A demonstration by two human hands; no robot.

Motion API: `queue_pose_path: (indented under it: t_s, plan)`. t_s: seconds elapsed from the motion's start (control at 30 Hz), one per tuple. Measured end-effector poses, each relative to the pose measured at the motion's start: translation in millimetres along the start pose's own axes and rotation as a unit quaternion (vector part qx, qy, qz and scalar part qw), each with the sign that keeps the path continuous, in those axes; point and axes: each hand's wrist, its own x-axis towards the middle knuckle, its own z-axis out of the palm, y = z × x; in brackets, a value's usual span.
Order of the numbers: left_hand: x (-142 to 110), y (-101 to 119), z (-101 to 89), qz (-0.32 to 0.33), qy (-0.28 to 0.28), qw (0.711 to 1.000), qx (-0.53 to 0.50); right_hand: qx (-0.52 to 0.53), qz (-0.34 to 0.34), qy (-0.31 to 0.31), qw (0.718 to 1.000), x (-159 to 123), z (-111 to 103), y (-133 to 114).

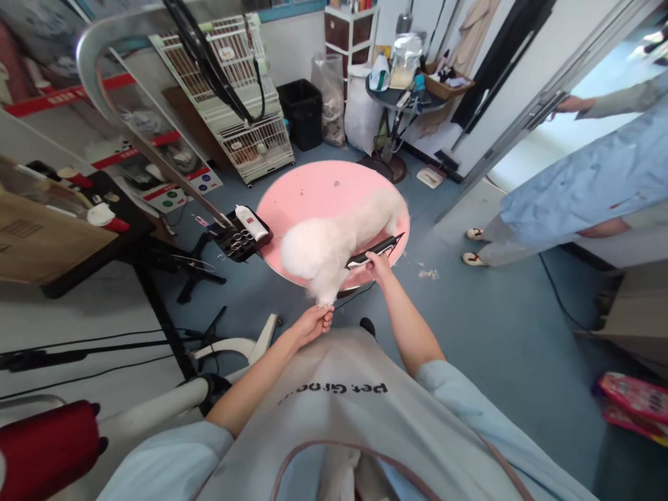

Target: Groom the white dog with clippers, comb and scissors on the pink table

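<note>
A person (568, 184) in light blue clothing stands at the right, one hand at the door edge. A white wire cage (264, 149) stands on the floor beyond the table. The round pink table (297, 191) is directly ahead. The white dog (360, 219) is on this table, toward its near side, with its head at the left and its body extending to the right. A black tray (266, 238) adjoins the left edge of the table. The left hand (316, 321) is closed, fingers pinching the end of the dog's foreleg (327, 284), which extends past the near table edge. The right hand (378, 266) is partly closed around a black clipper (385, 246), positioned beside the dog; contact between clipper and coat cannot be determined. The tray carries a white clipper (250, 223) and, next to it, metal scissors (241, 240).
</note>
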Motion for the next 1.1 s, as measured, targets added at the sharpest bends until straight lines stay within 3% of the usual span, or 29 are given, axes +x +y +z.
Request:
queue_pose_path:
  t_s: [0.23, 0.43, 0.57, 0.73, 0.93, 1.03, 1.1]
  plan:
    - [-8.1, 10.4, -2.3, -0.045, 0.001, 0.999, -0.001, 0.134, 0.039, 0.033, 0.99, -51.9, -0.4, 41.7]
    - [-17.9, 13.4, 5.5, -0.093, -0.04, 0.992, -0.079, 0.212, 0.069, 0.056, 0.973, -50.4, -5.4, 42.1]
    - [-22.7, 10.0, 12.5, -0.1, -0.046, 0.982, -0.156, 0.218, 0.132, 0.011, 0.967, -58.1, 6.0, 51.8]
    - [-26.7, 7.1, 20.8, -0.097, -0.028, 0.984, -0.148, 0.207, 0.204, -0.063, 0.955, -88.4, 16.9, 65.9]
    - [-19.1, 2.5, 23.7, -0.084, -0.009, 0.995, -0.057, 0.178, 0.254, -0.111, 0.944, -98.4, -0.1, 56.7]
    - [-1.7, -4.5, 12.0, -0.051, 0.051, 0.99, 0.117, 0.164, 0.254, -0.105, 0.947, -95.7, -18.6, 53.0]
    - [10.2, -0.8, -5.0, -0.008, 0.122, 0.952, 0.28, 0.159, 0.24, -0.082, 0.954, -95.3, -32.9, 52.1]
